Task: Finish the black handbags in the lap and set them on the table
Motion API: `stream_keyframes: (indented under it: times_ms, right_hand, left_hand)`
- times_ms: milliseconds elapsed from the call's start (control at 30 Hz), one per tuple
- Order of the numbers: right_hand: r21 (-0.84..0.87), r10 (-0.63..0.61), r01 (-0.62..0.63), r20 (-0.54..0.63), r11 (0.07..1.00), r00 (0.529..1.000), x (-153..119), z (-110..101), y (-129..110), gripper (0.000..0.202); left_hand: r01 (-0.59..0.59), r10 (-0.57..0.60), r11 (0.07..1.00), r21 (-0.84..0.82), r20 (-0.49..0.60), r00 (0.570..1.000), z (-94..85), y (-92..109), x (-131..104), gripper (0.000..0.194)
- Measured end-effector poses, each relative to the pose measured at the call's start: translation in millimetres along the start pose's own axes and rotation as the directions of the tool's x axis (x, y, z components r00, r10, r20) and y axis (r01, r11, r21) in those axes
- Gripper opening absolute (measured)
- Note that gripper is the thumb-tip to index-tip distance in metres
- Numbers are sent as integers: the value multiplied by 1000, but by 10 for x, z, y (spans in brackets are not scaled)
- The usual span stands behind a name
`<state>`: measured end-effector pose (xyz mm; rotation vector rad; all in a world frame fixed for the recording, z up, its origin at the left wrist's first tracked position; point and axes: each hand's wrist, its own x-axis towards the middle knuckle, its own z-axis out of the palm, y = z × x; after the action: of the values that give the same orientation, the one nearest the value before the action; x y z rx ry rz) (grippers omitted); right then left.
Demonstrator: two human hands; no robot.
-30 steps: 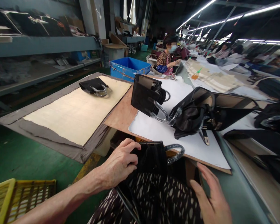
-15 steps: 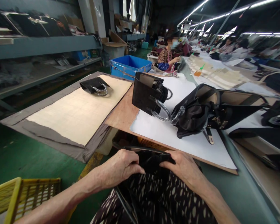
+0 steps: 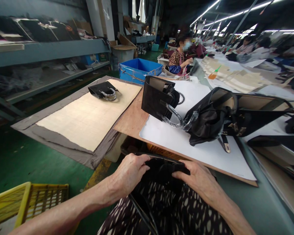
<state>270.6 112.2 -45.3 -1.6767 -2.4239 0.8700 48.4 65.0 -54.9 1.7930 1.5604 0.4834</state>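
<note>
A black bag [image 3: 159, 168] rests over my lap, its dark opening facing up. My left hand [image 3: 131, 171] pinches the left part of its rim, thumb and fingers closed on it. On the right part of the rim, my right hand [image 3: 194, 174] is closed the same way. The bag's lower part blends into the dark patterned cloth on my lap. Beyond my hands, an upright black bag [image 3: 155, 98] with wrapped handles stands beside a larger open black bag [image 3: 254, 111] with black lining pulled out.
A small black bag [image 3: 103, 89] lies on a cream sheet [image 3: 80, 120] at the left. Behind it is a blue bin [image 3: 139, 69]. A yellow crate [image 3: 26, 202] stands low at the left. A masked person [image 3: 177, 60] sits at the far table.
The view has shifted slightly, so the table and bags appear further right. My left hand has moved up a little along the bag's rim. Both hands keep their hold.
</note>
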Motion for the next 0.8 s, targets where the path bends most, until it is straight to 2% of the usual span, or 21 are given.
stream_keyframes:
  times_ms: [233,333,433,533,633,800]
  right_hand:
    - [-17,-5,5,-2,1000,1000,-36,2,-7,12]
    - [-67,-28,26,-29,997,999,-24,26,34,17]
    - [-116,-54,47,-50,992,997,-6,65,70,23]
    - [-102,-78,72,-51,992,996,3,95,59,23]
    - [-92,-83,79,-47,993,995,4,107,27,21]
    - [-116,-86,78,-66,990,994,-9,127,16,23]
  left_hand:
    - [-35,33,993,110,18,999,-58,59,100,20]
    - [-31,25,976,216,31,999,-49,42,139,24]
    - [-69,11,921,384,151,988,-27,46,157,23]
    - [-226,52,836,500,339,940,7,89,167,21]
    - [-314,64,784,535,433,899,27,149,198,20]
    - [-382,108,798,467,512,852,12,196,299,18]
